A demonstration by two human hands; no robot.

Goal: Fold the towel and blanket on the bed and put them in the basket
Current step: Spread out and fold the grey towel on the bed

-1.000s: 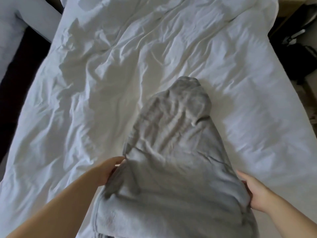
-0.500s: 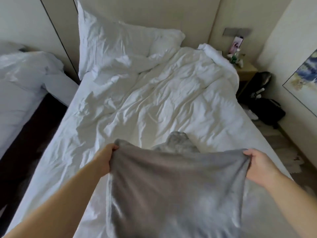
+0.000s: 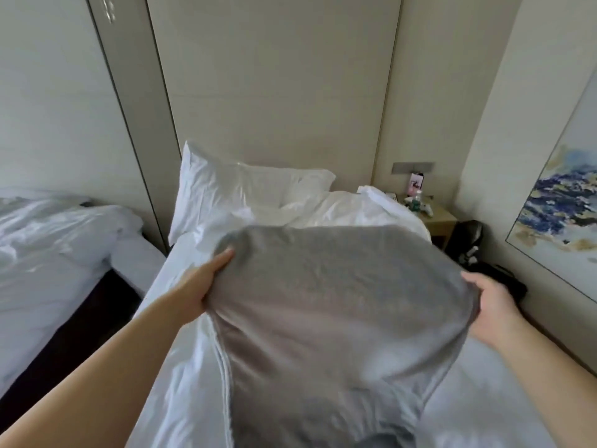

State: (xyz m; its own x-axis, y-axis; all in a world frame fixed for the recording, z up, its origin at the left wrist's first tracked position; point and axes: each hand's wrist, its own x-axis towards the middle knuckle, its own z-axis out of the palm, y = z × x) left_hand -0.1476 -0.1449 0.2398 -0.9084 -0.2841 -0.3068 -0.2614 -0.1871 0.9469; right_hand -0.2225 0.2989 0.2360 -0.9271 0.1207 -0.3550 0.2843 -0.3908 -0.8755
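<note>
Over bed: unlabelled grey blanket.

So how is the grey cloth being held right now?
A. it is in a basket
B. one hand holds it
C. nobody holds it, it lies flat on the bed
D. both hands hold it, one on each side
D: the left hand grips one side of the grey cloth and the right hand grips the other, lifting it above the bed.
</note>
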